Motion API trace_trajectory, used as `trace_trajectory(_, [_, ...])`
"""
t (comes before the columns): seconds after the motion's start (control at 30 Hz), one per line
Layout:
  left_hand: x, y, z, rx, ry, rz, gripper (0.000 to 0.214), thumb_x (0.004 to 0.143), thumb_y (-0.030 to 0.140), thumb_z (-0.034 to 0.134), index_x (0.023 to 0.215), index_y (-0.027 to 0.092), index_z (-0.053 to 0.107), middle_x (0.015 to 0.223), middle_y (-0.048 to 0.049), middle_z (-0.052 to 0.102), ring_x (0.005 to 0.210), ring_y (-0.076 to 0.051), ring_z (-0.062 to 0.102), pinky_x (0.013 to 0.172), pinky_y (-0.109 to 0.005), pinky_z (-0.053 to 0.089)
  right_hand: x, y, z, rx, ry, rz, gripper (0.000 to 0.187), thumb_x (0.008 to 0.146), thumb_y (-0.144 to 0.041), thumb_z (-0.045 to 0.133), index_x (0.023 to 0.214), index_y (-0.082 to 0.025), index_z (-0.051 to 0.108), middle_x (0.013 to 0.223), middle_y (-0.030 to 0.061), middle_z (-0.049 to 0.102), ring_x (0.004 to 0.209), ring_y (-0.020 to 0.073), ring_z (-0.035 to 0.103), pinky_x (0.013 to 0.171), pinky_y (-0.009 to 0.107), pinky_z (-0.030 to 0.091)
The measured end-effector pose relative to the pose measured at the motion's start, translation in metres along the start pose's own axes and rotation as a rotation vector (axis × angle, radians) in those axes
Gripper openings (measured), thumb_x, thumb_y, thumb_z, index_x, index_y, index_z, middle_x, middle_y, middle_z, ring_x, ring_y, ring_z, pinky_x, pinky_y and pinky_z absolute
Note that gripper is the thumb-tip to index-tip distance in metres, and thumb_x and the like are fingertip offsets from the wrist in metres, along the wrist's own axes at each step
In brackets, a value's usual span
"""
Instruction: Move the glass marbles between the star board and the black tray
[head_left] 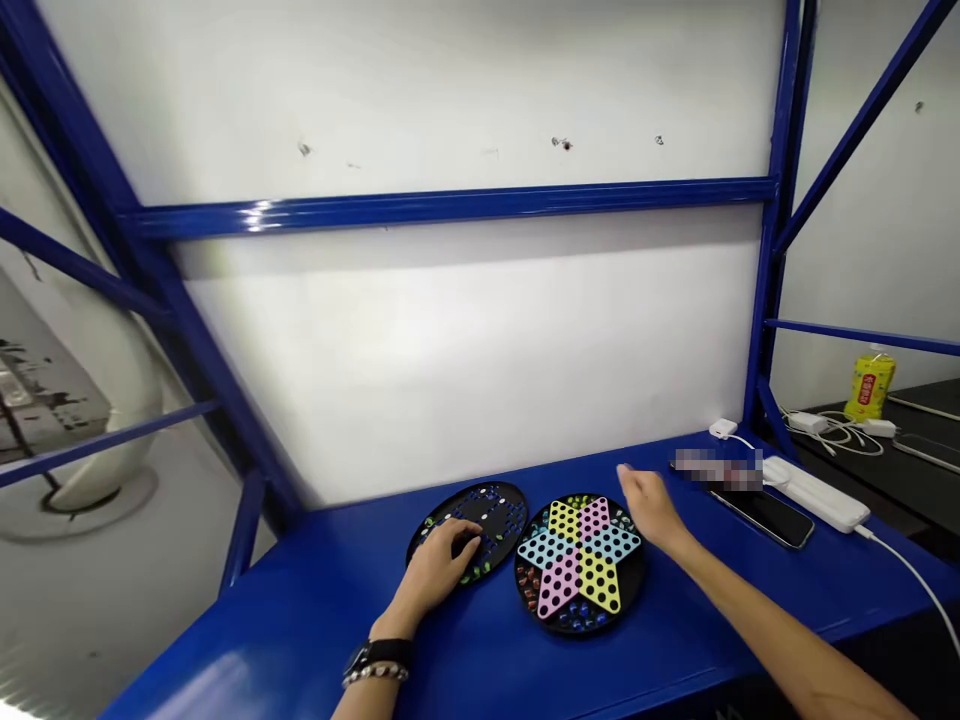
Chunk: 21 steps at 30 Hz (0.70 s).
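My left hand (pixel 437 567), with a dark watch (pixel 381 656) and a beaded bracelet (pixel 375 675) at the wrist, reaches over the near left part of a round black tray (pixel 466 507). Its fingers are curved, with a gap between thumb and forefinger. Green and blue marbles lie in that tray along with a few small white pieces. To its right is a round Chinese checkers board (pixel 579 552) with a pink, yellow and light blue star. Red, blue and green marbles sit around the star. Just beyond its right edge, my right hand (pixel 654 508) is raised with fingers closed; anything inside is hidden.
On the blue table (pixel 330 590) to the right lie a black phone (pixel 765 516), a white power strip (pixel 816 495) and a white charger (pixel 722 429). Blue metal bars (pixel 465 205) frame the white back panel. A yellow bottle (pixel 870 385) stands on a dark table at right.
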<state>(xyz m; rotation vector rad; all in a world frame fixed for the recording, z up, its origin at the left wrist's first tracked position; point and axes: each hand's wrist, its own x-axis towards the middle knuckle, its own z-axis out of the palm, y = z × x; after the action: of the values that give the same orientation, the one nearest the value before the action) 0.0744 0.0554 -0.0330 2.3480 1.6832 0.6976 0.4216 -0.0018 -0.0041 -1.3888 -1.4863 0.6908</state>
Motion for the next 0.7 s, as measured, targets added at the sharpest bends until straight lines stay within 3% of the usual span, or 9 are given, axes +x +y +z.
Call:
trace_trajectory(0.1, [-0.001,-0.001,0.000,-0.013,0.003,0.001,0.031,0.086,0.043,0.048,0.098,0.024,0.069,0.105,-0.0052,0.071,0.102,-0.025,0.064,0.092,-0.037,0.049,0.026,0.018,0.023,-0.328,-0.144,-0.107,0.041,0.092,-0.046,0.044,0.059,-0.021,0.046,0.071,0.0044,0.054,0.078,0.0205,0.053,0.076,0.032,0.040])
trace_trajectory(0.2, [-0.001,0.002,0.002,-0.013,0.010,0.023,0.029,0.086,0.042,0.050,0.098,0.024,0.069,0.106,-0.0049,0.071,0.103,-0.024,0.064,0.094,-0.037,0.049,0.023,0.037,0.028,-0.556,-0.207,-0.186,0.029,0.096,-0.035,0.035,0.077,-0.022,0.052,0.094,0.0066,0.057,0.091,0.0220,0.051,0.084,0.037,0.040])
trace_trajectory(0.33, [-0.002,0.004,0.002,-0.011,-0.007,0.029,0.028,0.087,0.041,0.049,0.099,0.024,0.068,0.107,-0.0054,0.070,0.103,-0.024,0.063,0.094,-0.037,0.047,0.016,0.052,0.017,-0.450,-0.199,-0.201,0.026,0.096,-0.031,0.031,0.092,-0.024,0.055,0.104,0.0057,0.058,0.098,0.0218,0.051,0.089,0.038,0.041])
trace_trajectory(0.47, [-0.006,0.002,-0.006,0.088,-0.012,-0.054,0.032,0.087,0.044,0.048,0.104,0.026,0.068,0.113,-0.0067,0.067,0.111,-0.027,0.059,0.093,-0.040,0.046,0.029,0.078,-0.014,-0.280,-0.043,-0.107,0.028,0.093,-0.027,0.032,0.101,-0.023,0.058,0.110,0.0074,0.060,0.108,0.0215,0.053,0.094,0.036,0.042])
trace_trajectory(0.6, [-0.012,0.009,-0.011,0.213,-0.055,-0.169,0.044,0.086,0.053,0.049,0.115,0.024,0.064,0.115,-0.0109,0.063,0.115,-0.033,0.054,0.090,-0.046,0.046,0.040,0.102,-0.038,-0.273,-0.010,-0.064,0.024,0.088,-0.026,0.037,0.096,-0.021,0.059,0.102,0.0076,0.061,0.096,0.0218,0.058,0.090,0.037,0.045])
trace_trajectory(0.7, [-0.012,0.021,-0.005,0.178,-0.085,-0.111,0.047,0.093,0.054,0.035,0.116,0.021,0.062,0.113,-0.0113,0.062,0.111,-0.029,0.057,0.091,-0.043,0.045,0.038,0.100,-0.036,-0.296,-0.032,-0.096,0.024,0.088,-0.028,0.039,0.097,-0.022,0.060,0.102,0.0067,0.061,0.090,0.0207,0.059,0.087,0.037,0.046])
